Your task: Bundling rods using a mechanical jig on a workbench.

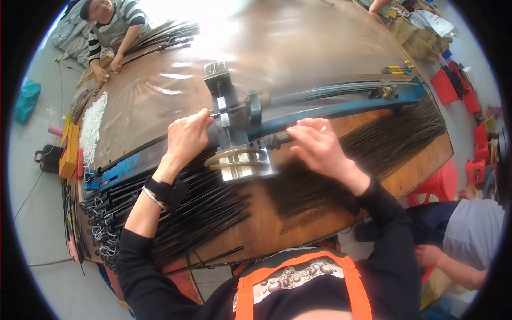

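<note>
In the middle of the table stands a metal bench fixture (223, 106) with a black block at its far end and curved tan hoses (237, 156) over its near plate. My left hand (188, 137) is at its left side, thumb and forefinger pinched beside a thin dark piece that I cannot make out. To the right of the fixture, my right hand (322, 148) hovers with fingers bent and apart, close to a black knob (273, 141). A small pale spot shows at its fingers; its kind is unclear.
A long blue rail (330, 111) runs across the table. Black rods with looped ends (181, 213) lie near left, thin dark rods (394, 133) right. White small pieces (93, 125) are heaped at the left. A co-worker (118, 32) works far left; another person (469, 234) sits near right.
</note>
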### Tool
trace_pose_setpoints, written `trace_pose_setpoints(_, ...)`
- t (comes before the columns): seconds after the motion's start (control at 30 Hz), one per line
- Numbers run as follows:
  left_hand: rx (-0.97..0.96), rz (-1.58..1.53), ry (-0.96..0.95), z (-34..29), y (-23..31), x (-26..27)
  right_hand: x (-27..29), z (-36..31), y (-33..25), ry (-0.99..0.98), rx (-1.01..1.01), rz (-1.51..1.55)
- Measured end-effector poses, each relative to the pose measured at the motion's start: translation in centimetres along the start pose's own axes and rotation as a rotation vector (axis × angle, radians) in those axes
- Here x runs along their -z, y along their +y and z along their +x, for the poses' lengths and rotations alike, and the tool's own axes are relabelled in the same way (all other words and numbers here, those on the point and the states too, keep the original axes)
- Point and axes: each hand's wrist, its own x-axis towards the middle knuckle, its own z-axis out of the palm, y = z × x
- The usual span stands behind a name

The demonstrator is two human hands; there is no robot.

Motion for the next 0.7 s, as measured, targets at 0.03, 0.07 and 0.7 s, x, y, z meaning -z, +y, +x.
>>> trace_pose_setpoints(0.03, -0.018, -0.007, 0.029, 0.5, 0.2, 0.0, 0.1, 0.4, 0.3, 0.006, 0.010, 0.017)
trace_pose_setpoints(0.07, -0.038, -0.011, 0.068, 1.1, 0.3, 0.1, 0.1, 0.8, 0.7, -0.040, -0.019, 0.055)
trace_pose_setpoints(0.7, -0.147, 0.334, 0.191, -5.3, -8.7, 0.1, -5.3, -5.6, -3.6, -0.045, 0.212, 0.287)
